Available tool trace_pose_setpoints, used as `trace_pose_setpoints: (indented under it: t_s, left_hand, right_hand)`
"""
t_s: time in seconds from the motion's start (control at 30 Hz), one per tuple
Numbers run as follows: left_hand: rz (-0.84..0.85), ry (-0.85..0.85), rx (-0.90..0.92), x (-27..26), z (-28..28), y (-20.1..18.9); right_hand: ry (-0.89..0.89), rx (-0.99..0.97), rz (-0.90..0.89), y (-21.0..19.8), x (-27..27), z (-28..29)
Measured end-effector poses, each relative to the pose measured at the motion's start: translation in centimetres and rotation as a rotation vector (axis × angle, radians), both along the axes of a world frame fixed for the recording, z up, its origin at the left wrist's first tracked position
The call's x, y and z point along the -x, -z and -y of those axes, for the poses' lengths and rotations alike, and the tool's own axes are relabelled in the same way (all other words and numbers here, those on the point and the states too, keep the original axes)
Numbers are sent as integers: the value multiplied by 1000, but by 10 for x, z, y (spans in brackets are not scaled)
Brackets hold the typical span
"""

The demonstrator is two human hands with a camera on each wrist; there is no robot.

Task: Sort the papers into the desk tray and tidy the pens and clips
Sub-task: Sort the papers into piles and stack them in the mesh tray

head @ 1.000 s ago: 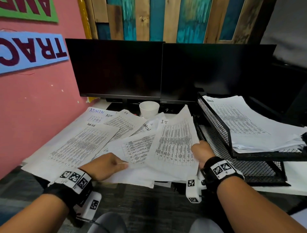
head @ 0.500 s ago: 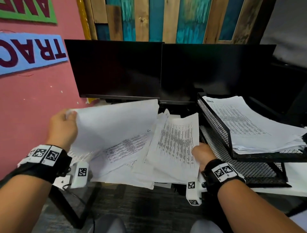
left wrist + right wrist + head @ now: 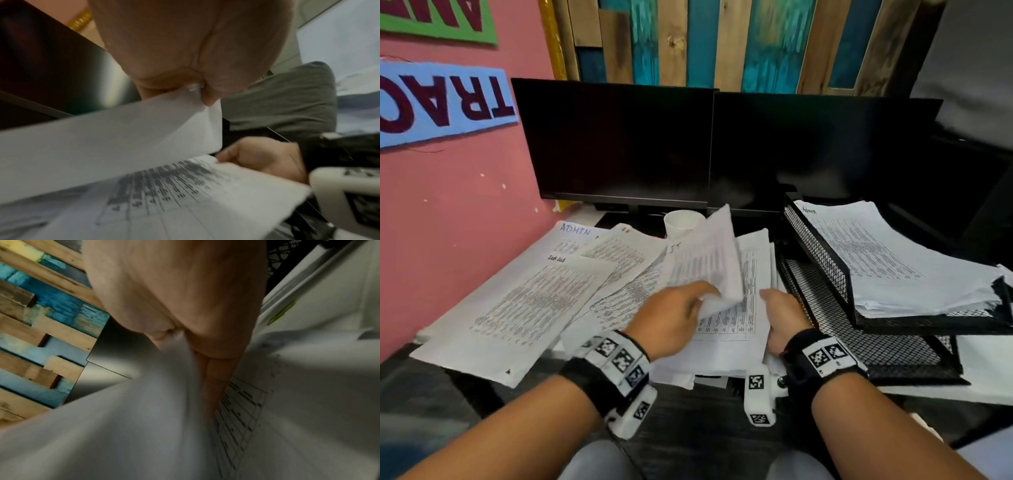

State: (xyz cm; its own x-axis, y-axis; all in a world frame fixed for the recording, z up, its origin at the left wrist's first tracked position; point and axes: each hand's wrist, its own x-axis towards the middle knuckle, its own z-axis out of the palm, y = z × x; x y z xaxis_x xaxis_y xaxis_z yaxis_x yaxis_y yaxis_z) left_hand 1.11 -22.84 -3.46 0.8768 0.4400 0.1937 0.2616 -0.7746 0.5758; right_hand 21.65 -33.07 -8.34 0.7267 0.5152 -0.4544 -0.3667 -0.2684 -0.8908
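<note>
**Q:** What is shown, and how are the hands engaged?

**A:** A white printed sheet (image 3: pixel 709 260) is pinched at its near corner between thumb and curled fingers of the left hand (image 3: pixel 671 318) and is raised on edge above the loose pile of white printed papers (image 3: pixel 726 329) spread on the desk. The pile's right edge is gripped by the right hand (image 3: pixel 780 315), the thumb being laid on top and the fingers tucked beneath. The black two-tier wire-mesh desk tray (image 3: pixel 815 246) stands just beside that hand; a stack of sorted papers (image 3: pixel 887 260) is already held in its upper tier, while the lower tier appears bare.

**Q:** How is this step best performed?

**A:** The heading should be read before the sheet is carried across. The pile is best kept pinned so that neighbouring sheets are not dragged along. The white paper cup (image 3: pixel 681 222) behind the pile should be avoided. Pens and clips cannot be seen.
</note>
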Motion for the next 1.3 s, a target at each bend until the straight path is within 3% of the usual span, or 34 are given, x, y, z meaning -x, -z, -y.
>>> trace_pose_setpoints:
  t_s: [0.1,0.3,0.47,0.57,0.73,0.87,1.0,1.17,1.3]
  left_hand:
    - [-43,122,30,-16,12,17]
    - [-117,235,359,-17,9,19]
    - [-246,-203,325,-12,-53,22]
    - [-364,-362,294,-16,-84,35]
    - [-208,-424,791,-29,-90,46]
    - [-268,-360,539,-33,-82,53]
    - [-216,-370,434,-29,-72,51]
    - [-16,-499,238,-6,-89,32]
    - [237,-672,336,36,-131,19]
  right_hand:
    - [-28,-214,-152,3,-1,-4]
    - [-150,-121,126,6,-5,4]
    - [-76,-23,210,7,-20,13]
    - [-64,-2,234,10,-24,15]
    - [-11,24,187,8,-22,17]
    - [-3,29,179,6,-20,17]
    - [1,32,168,2,-19,23]
    - [-9,31,182,1,-20,28]
    - [14,23,172,4,-23,26]
